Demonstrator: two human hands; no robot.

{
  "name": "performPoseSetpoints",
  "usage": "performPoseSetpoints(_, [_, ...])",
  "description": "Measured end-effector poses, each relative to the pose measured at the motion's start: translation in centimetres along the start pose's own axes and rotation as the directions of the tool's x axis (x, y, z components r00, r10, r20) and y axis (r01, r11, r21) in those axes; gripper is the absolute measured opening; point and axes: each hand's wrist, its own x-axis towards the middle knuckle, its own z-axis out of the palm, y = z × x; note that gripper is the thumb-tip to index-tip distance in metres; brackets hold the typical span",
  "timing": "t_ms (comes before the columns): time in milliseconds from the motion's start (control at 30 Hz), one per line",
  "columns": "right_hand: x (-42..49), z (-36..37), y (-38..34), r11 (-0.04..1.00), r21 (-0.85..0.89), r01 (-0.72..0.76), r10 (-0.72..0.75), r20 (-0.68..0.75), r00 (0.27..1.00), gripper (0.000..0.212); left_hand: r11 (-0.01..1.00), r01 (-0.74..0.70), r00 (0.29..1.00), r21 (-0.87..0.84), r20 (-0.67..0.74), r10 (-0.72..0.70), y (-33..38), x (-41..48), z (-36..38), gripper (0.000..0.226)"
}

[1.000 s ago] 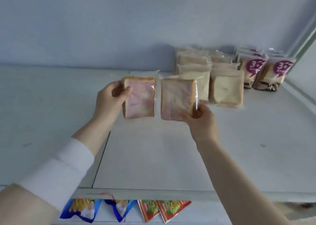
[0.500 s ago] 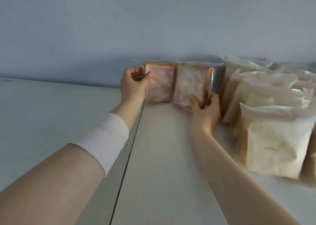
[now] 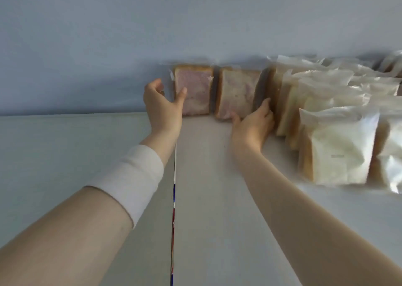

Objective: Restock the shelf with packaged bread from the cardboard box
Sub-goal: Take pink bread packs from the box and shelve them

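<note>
Two clear-wrapped packs of pinkish sliced bread stand upright against the back wall of the white shelf [image 3: 208, 198]. My left hand [image 3: 163, 107] is spread just left of the left bread pack [image 3: 195, 90], its thumb in front of the wrapper and its fingers off the pack's edge. My right hand [image 3: 252, 124] holds the lower right corner of the right bread pack [image 3: 239, 90], thumb on the front and fingers along its side. The cardboard box is out of view.
Several packs of white bread [image 3: 335, 151] stand in rows to the right, close beside my right hand. A seam [image 3: 174, 177] runs front to back between two shelf boards. The grey-blue wall [image 3: 108, 46] closes the back.
Both packs went from mid-air to the back of the shelf and now stand against the wall. My left hand has let go of its pack and spread.
</note>
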Motion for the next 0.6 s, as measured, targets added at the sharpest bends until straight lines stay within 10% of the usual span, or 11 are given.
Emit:
performPoseSetpoints(133, [-6.4, -4.5, 1.0, 0.963, -0.204, 0.177, -0.157, 0.107, 0.982, 0.077, 0.734, -0.529, 0.842, 0.426, 0.367, 0.395, 2.0, -5.5, -3.9, 0.054])
performPoseSetpoints(300, [-12.8, -14.9, 4.2, 0.798, -0.456, 0.395, -0.338, 0.205, 0.919, 0.059, 0.364, -0.858, 0.493, 0.362, 0.778, 0.39, 8.4, -14.2, -5.5, 0.045])
performPoseSetpoints(600, [-18.5, -42.4, 21.9, 0.69, -0.713, -0.125, 0.046, -0.129, 0.991, 0.049, 0.2, -0.978, 0.03, -0.063, 0.9, 0.435, 21.3, -41.3, 6.6, 0.036])
